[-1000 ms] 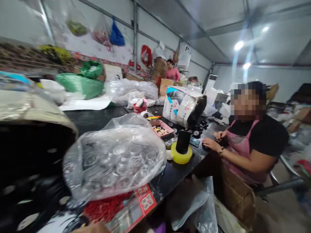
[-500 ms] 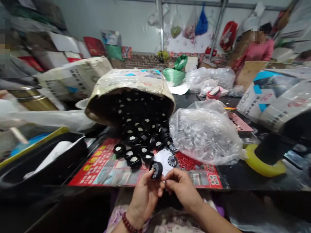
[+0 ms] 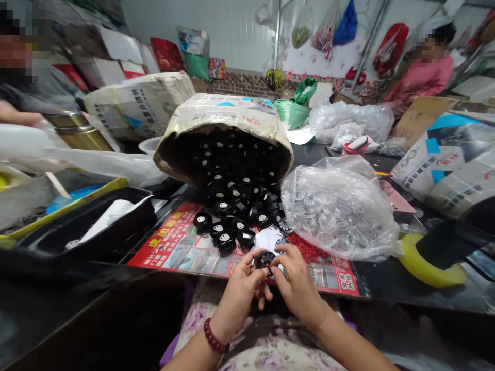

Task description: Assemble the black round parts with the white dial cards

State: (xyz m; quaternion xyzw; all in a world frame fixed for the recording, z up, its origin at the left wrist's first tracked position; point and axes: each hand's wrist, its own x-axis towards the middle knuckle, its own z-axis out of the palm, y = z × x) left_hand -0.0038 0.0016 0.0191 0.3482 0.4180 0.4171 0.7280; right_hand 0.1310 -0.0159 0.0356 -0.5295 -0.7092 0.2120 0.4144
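My left hand (image 3: 244, 282) grips a black round dial gauge (image 3: 264, 258) with pale markings on its face, held just over the table's near edge. From the other side, the thumb and fingers of my right hand (image 3: 296, 281) are closed at the gauge's right edge; anything small between their tips is hidden. Behind my hands lies a white sheet of dial faces (image 3: 267, 238), beside a pile of thin red pieces (image 3: 305, 248). Several black round cases (image 3: 224, 239) spill toward me from a tipped carton (image 3: 228, 116).
A clear plastic bag (image 3: 340, 211) of transparent rings stands right of the cases. Further right lies a yellow tape roll (image 3: 429, 265). A black tray (image 3: 100, 221) and a gold-coloured canister (image 3: 77, 131) are at left. One person sits far right, another far left.
The black gauge has turned so its face points more upward. My right hand has moved from below it up to its right edge. The camera view has shifted left.
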